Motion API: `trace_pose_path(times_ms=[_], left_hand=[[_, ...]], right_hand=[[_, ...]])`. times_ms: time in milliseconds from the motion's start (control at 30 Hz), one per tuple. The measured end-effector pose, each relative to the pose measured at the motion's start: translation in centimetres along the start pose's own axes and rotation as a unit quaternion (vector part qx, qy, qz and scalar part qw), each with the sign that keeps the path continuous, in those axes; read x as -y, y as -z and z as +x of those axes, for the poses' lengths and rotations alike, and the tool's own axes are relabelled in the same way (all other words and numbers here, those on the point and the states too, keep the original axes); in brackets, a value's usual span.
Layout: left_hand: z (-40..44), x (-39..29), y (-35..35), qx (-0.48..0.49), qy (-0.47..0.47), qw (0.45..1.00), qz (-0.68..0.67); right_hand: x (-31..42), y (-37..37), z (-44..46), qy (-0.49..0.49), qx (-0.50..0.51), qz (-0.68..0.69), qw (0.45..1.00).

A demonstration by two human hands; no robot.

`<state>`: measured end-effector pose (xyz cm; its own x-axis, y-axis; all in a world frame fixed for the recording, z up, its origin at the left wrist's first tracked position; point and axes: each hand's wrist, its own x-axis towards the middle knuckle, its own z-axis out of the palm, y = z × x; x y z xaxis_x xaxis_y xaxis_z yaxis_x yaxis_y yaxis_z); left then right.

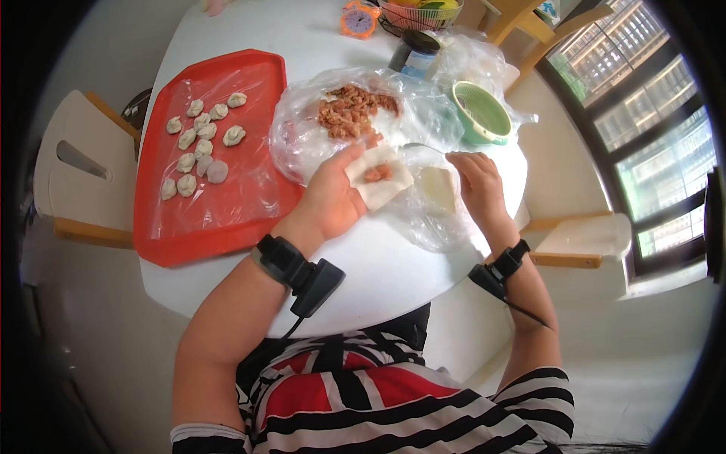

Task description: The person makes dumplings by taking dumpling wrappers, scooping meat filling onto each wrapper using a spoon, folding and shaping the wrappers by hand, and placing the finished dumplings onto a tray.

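A square dough wrapper (387,194) lies across the palm and fingers of my left hand (331,198), with a small lump of minced meat (378,173) at its middle. My right hand (478,186) is closed on the handle of a metal spoon (422,146), just right of the wrapper. Behind both hands, more minced meat (349,110) sits in a clear plastic bag (291,136). A stack of pale wrappers (438,189) lies in clear plastic between my hands. Several folded dumplings (234,135) rest on the red tray (255,236) at the left.
A green basket (484,113) stands at the right, near a dark-lidded jar (415,53). An orange clock (358,20) and a wire fruit basket (418,18) are at the far edge of the white table (340,291). Chairs stand on both sides.
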<state>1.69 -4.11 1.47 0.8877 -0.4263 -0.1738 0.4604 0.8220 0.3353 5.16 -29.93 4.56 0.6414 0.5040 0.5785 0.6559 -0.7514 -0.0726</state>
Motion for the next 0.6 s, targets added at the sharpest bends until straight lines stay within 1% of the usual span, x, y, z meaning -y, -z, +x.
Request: trace_pose_path(times_ms=[33,100,167,233,267,300,367,500,533,567,600], left_hand=[[-0.2,-0.1,-0.4,-0.008,-0.002,1.0,0.012],[-0.2,-0.3,-0.5,0.008,-0.003,1.0,0.019],[-0.5,-0.7,-0.8,0.02,-0.015,0.999,0.023],[-1.2,-1.0,-1.7,0.014,-0.002,1.0,0.018],[-1.1,-1.1,-1.5,0.024,0.004,1.0,0.02],[-1.1,-1.1,-1.5,0.023,0.003,1.0,0.021],[-1.1,-1.0,-1.5,0.03,0.007,0.999,0.035],[-1.3,-0.6,-1.4,0.027,0.011,0.999,0.025],[-1.4,-0.4,-1.5,0.022,0.005,0.999,0.04],[-1.6,-0.2,-1.5,0.017,0.001,0.998,0.055],[-1.8,0.0,-1.6,0.013,0.003,0.998,0.053]], right_hand=[[-0.1,0.1,-0.1,-0.001,-0.005,-0.003,1.0],[0.3,0.3,0.2,0.03,-0.013,-0.065,0.997],[1.6,0.9,1.1,0.039,-0.034,-0.053,0.997],[3.2,1.5,1.7,-0.008,0.006,0.127,0.992],[4.3,2.1,2.0,-0.074,0.056,0.195,0.976],[5.1,2.5,2.5,-0.074,0.055,0.196,0.976],[6.2,2.8,3.1,-0.178,0.159,0.32,0.917],[7.7,1.7,2.5,-0.174,0.144,0.357,0.906],[8.1,1.0,1.9,-0.166,0.097,0.351,0.916],[8.5,1.0,1.6,-0.169,0.099,0.354,0.915],[8.9,1.1,1.3,-0.133,0.067,0.334,0.931]])
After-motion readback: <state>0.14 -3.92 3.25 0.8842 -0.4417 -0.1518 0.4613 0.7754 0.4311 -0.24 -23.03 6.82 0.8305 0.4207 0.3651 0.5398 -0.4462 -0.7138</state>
